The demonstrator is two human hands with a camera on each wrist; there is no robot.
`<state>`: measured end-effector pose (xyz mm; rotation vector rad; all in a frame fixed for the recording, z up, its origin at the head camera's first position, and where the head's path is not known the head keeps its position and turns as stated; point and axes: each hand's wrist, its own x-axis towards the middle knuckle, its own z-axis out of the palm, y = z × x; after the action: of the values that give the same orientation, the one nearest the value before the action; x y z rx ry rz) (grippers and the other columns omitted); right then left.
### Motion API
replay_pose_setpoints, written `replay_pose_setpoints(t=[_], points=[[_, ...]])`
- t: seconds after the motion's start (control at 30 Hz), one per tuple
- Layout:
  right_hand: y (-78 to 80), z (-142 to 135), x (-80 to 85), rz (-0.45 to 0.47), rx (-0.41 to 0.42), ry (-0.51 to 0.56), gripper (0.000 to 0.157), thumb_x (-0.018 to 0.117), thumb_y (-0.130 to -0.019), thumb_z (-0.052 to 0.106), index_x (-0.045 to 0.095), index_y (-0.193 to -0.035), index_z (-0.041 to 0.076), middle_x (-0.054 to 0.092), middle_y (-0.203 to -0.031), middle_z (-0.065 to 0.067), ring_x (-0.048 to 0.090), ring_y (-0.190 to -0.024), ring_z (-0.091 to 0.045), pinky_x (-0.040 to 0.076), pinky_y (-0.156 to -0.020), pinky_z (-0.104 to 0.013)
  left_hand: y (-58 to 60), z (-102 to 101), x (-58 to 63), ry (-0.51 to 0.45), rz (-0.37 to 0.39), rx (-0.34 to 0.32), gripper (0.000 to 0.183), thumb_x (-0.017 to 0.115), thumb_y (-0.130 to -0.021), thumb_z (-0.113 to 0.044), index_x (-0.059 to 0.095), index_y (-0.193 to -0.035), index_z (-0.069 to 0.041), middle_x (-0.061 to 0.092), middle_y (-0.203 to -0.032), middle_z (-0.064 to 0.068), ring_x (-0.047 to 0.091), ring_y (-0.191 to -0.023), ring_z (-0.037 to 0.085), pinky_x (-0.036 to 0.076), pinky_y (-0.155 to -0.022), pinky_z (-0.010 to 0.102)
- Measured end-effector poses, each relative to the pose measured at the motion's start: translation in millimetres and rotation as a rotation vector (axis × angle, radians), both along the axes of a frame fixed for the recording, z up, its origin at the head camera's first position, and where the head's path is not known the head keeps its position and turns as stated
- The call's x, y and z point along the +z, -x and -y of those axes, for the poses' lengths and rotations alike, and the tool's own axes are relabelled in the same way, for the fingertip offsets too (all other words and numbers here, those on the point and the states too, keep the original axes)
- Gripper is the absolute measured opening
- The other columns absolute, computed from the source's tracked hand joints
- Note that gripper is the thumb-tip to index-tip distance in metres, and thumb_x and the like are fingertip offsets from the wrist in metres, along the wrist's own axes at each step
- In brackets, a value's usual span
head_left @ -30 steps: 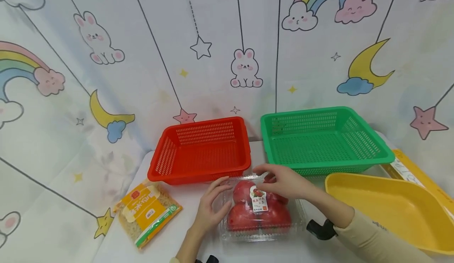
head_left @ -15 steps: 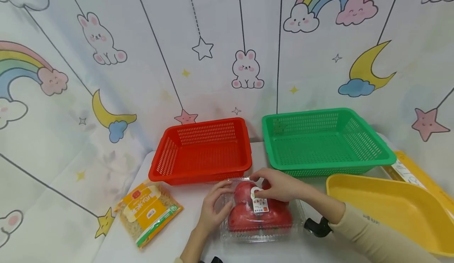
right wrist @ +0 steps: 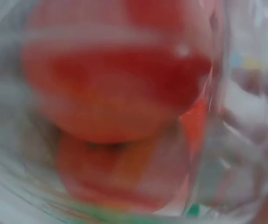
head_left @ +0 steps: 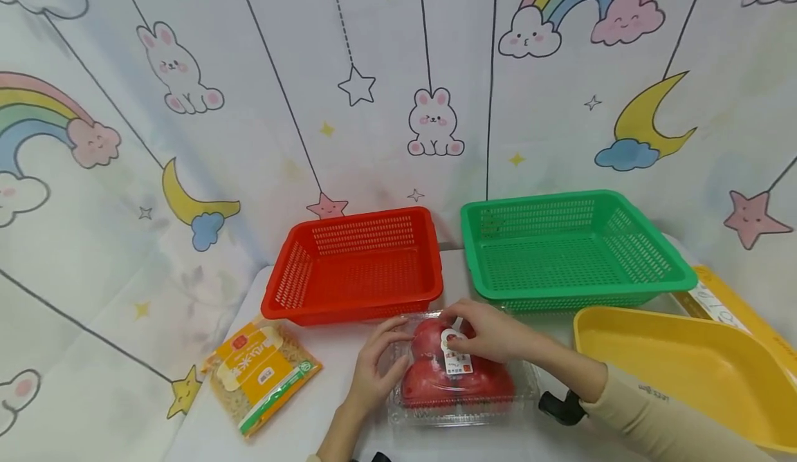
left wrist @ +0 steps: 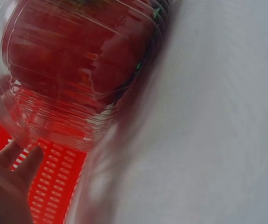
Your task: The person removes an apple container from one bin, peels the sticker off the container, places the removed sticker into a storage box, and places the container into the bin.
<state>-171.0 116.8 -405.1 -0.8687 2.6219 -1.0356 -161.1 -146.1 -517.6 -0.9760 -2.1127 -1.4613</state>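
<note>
A clear plastic clamshell box (head_left: 463, 410) of large red tomatoes (head_left: 429, 379) lies on the table, its lid down and a white label (head_left: 459, 362) on top. My left hand (head_left: 373, 372) stands at the box's left side, fingers loosely bent and thumb apart, the fingertips by the lid's edge. Over the lid, my right hand (head_left: 488, 330) has its thumb by the label and its fingers bent toward the far part. The left wrist view shows the left fingers (left wrist: 29, 165) near the box's rim; the right wrist view is blurred by the plastic and tomatoes (right wrist: 120, 84).
Behind the box stand a red basket (head_left: 355, 310) and a green basket (head_left: 579, 289). A yellow tub (head_left: 679, 324) sits at the right, beside a long yellow-and-white box (head_left: 735, 303). At the left lies an orange bag of pasta-like pieces (head_left: 261, 375).
My right hand has come slightly lower and nearer the label, from the lid's far edge. The left hand stays at the box's left side. The box has hardly moved.
</note>
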Motion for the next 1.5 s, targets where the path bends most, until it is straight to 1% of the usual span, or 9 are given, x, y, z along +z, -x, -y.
replay_pose_setpoints(t=[0.1,0.3,0.53,0.7,0.9,0.97,1.13,1.33,1.5], points=[[-0.6,1,-0.4,-0.013,0.01,-0.006,0.04,0.077,-0.089,0.021,0.065,-0.124,0.006,0.063,-0.101,0.001,0.057,-0.085,-0.018,0.052,-0.07,-0.027,-1.9,1,0.2,0.014,0.008,0.026,0.031,0.062,-0.089,-0.015,0.068,-0.12,-0.015,0.055,-0.142,0.007,0.048,-0.132,0.027,0.04,-0.11,0.048],[-1.2,4,0.6,-0.03,-0.001,-0.042,0.034,0.076,-0.089,0.019,0.068,-0.119,0.005,0.061,-0.097,0.002,0.055,-0.085,-0.017,0.052,-0.071,-0.029,-5.5,1,0.6,0.012,0.042,0.042,0.033,0.063,-0.088,-0.018,0.068,-0.121,-0.016,0.049,-0.146,0.011,0.042,-0.137,0.031,0.036,-0.109,0.058],[1.3,6,-2.1,-0.1,-0.008,-0.076,0.011,0.075,-0.09,0.013,0.069,-0.097,0.009,0.053,-0.08,0.006,0.048,-0.074,-0.012,0.045,-0.063,-0.027,-5.7,0,0.0,-0.017,0.069,0.041,0.034,0.065,-0.087,-0.016,0.068,-0.121,-0.015,0.045,-0.147,0.021,0.041,-0.138,0.034,0.036,-0.11,0.059],[1.5,6,-5.2,-0.15,-0.026,-0.085,0.01,0.074,-0.091,0.014,0.065,-0.09,0.014,0.053,-0.08,0.01,0.049,-0.073,-0.008,0.047,-0.063,-0.026,-4.1,1,-2.7,-0.017,0.094,0.046,0.035,0.064,-0.088,-0.018,0.068,-0.122,-0.016,0.043,-0.148,0.022,0.039,-0.14,0.034,0.033,-0.108,0.065],[0.5,8,-7.2,-0.185,-0.053,-0.097,0.014,0.074,-0.092,0.015,0.062,-0.085,0.019,0.054,-0.079,0.012,0.049,-0.073,-0.009,0.047,-0.065,-0.028,-4.2,3,-8.6,-0.022,0.111,0.05,0.039,0.063,-0.089,-0.017,0.064,-0.128,-0.016,0.044,-0.148,0.02,0.041,-0.139,0.033,0.035,-0.112,0.054],[0.5,9,-7.1,-0.178,-0.059,-0.088,0.015,0.074,-0.092,0.013,0.063,-0.085,0.019,0.054,-0.077,0.013,0.049,-0.073,-0.009,0.048,-0.066,-0.028,-4.5,2,-9.6,-0.034,0.121,0.043,0.04,0.062,-0.09,-0.016,0.063,-0.13,-0.015,0.044,-0.148,0.019,0.041,-0.139,0.032,0.037,-0.109,0.056],[1.1,7,-7.6,-0.155,-0.055,-0.035,0.015,0.073,-0.092,0.01,0.064,-0.084,0.019,0.054,-0.073,0.014,0.05,-0.069,-0.007,0.048,-0.065,-0.028,-7.1,1,-7.5,-0.076,0.192,0.03,0.039,0.06,-0.091,-0.016,0.063,-0.13,-0.017,0.043,-0.151,0.014,0.04,-0.14,0.032,0.036,-0.098,0.076],[1.7,4,-7.6,-0.095,-0.024,0.04,0.014,0.07,-0.094,0.008,0.064,-0.086,0.016,0.06,-0.073,0.012,0.056,-0.068,-0.004,0.051,-0.065,-0.027,-9.4,0,-5.5,-0.11,0.249,0.018,0.038,0.061,-0.091,-0.018,0.063,-0.129,-0.016,0.043,-0.152,0.012,0.041,-0.139,0.036,0.037,-0.093,0.079],[1.9,1,-5.1,-0.043,0.006,0.106,0.011,0.069,-0.095,0.006,0.064,-0.087,0.014,0.065,-0.076,0.009,0.062,-0.07,-0.007,0.054,-0.066,-0.027,-7.6,0,-6.4,-0.128,0.235,0.004,0.037,0.061,-0.09,-0.014,0.063,-0.127,-0.012,0.043,-0.151,0.015,0.042,-0.136,0.042,0.039,-0.091,0.078]])
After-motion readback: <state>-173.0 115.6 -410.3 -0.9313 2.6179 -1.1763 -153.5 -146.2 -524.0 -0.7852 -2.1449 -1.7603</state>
